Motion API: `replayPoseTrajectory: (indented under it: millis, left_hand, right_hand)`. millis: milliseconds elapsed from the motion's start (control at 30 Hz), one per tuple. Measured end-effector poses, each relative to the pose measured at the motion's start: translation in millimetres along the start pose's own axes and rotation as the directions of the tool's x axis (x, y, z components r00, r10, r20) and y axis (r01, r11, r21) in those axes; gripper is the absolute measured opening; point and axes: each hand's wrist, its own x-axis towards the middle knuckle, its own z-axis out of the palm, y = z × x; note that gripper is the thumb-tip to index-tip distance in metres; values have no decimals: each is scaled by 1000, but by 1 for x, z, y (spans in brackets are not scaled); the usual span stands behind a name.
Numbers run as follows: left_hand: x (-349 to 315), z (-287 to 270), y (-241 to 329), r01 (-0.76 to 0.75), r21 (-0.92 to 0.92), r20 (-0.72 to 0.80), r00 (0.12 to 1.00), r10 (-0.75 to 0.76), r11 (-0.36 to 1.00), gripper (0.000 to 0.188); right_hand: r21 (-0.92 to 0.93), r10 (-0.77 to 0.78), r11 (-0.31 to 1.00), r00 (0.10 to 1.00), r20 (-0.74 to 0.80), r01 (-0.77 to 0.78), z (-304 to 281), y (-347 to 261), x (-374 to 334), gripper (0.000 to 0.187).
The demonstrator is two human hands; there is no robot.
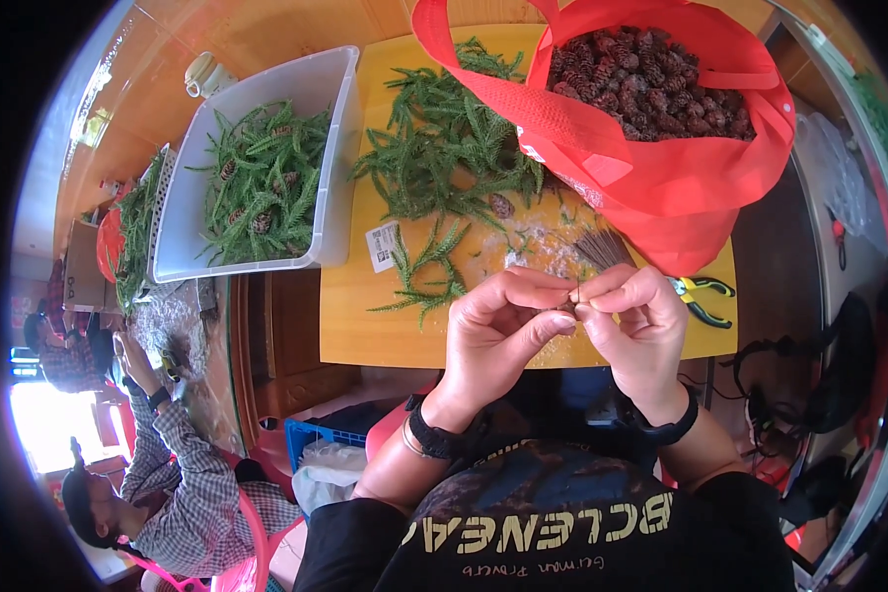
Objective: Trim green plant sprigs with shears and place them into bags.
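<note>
Over the near edge of the yellow table, my left hand and my right hand meet with fingertips pinched together. Between the left thumb and fingers sits a small brown pine cone, mostly hidden. A thin wire stands up at the right fingertips, which grip it against the cone. Just beyond the hands lies a bundle of thin brown wires. Pliers with yellow and black handles rest right of my right hand. A loose pine cone lies by a heap of green artificial fir sprigs.
A red bag full of pine cones stands at the table's far right. Left is a clear plastic bin holding sprigs with cones. White flakes litter the yellow table. A co-worker in a checked shirt sits at left.
</note>
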Motion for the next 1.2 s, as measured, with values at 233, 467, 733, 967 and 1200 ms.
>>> replayPoseTrajectory:
  millis: [233, 467, 733, 967, 1200]
  left_hand:
    - [-1, 0, -1, -18, -25, -26, 1000, 17, 1000, 11]
    - [-1, -1, -4, -3, -107, -6, 1000, 2, 994, 10]
    - [0, -13, -5, 76, -225, -25, 996, -83, 972, 11]
    - [3, -12, -1, 195, -393, 22, 979, -203, 899, 9]
    - [2, -13, 6, 242, -446, 65, 969, -239, 862, 9]
  right_hand:
    - [49, 3, 999, 999, 52, -6, 1, 0, 3, 19]
    - [153, 110, 981, 990, 89, -123, -6, -3, 5, 20]
    - [0, 274, 961, 955, 111, -276, -47, -15, 7, 30]
    - [-987, 398, 156, 917, 25, -40, -153, -5, -23, 47]
    - [-951, 436, 301, 897, 65, -77, -168, 3, -27, 35]
